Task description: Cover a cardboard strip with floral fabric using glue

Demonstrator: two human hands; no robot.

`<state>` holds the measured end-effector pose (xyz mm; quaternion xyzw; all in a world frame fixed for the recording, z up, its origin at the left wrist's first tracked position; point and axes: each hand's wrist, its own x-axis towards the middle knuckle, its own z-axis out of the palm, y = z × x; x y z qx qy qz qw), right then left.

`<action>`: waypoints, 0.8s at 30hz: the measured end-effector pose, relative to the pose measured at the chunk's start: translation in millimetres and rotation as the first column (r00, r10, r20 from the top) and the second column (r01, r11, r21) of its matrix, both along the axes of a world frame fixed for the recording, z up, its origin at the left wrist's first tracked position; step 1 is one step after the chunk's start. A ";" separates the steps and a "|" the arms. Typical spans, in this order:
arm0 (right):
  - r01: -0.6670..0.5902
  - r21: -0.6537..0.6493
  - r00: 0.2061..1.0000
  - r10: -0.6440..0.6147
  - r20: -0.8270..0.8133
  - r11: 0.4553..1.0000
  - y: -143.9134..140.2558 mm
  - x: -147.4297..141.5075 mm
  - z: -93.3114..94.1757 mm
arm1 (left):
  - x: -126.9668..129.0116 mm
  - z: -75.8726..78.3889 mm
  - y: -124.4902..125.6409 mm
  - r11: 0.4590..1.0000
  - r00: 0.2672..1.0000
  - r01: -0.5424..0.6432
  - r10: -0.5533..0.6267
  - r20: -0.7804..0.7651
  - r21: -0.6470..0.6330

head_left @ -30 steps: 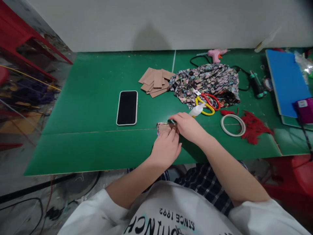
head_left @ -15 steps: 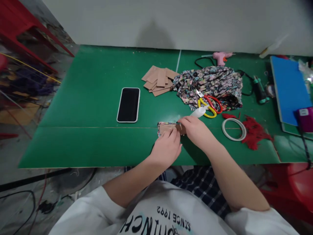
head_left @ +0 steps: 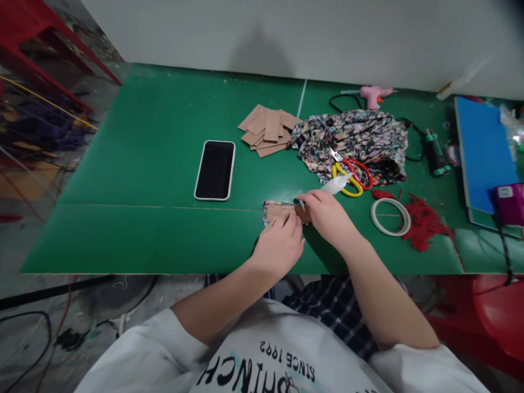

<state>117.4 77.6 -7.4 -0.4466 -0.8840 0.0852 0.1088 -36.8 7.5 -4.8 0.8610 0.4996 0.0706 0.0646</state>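
A small cardboard strip (head_left: 275, 211) with floral cloth along its edges lies flat on the green table. My left hand (head_left: 279, 240) is closed over its near side, fingertips pressing on the cardboard. At the strip's right end, my right hand (head_left: 327, 214) pinches the cardboard edge between thumb and fingers; the fingertips are partly hidden. Just beyond my right hand lies a white glue bottle (head_left: 333, 185), its nozzle against scissors (head_left: 355, 173) with red and yellow handles. The scissors rest partly on a crumpled floral cloth (head_left: 356, 134).
A phone (head_left: 215, 170) lies left of my hands, with a pile of cardboard pieces (head_left: 266, 130) behind it. To the right are a tape roll (head_left: 373, 217), red scraps (head_left: 426, 221), a teal-and-black tool (head_left: 436, 153) and a blue board (head_left: 487, 153). A pink glue gun (head_left: 371, 97) sits near the wall.
The camera view has shifted slightly. Both hands stay on the cardboard strip, with hardly any visible movement of the fingers.
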 end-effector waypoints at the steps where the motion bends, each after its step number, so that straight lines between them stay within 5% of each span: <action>1: 0.002 0.009 1.000 -0.002 -0.003 1.000 0.0 -0.2 0.0 | 1.0 0.5 -0.3 1.000 1.000 -0.008 0.008 -0.002 0.002; 9: 0.041 0.023 0.999 -0.041 0.014 0.999 -0.9 2.5 0.9 | 11.7 7.5 3.7 0.998 0.998 -0.065 0.065 -0.026 -0.006; 24: 0.103 -0.024 0.995 -0.103 0.016 0.994 -3.4 0.0 3.3 | 18.3 -2.5 3.4 0.999 0.999 -0.037 0.037 0.040 -0.010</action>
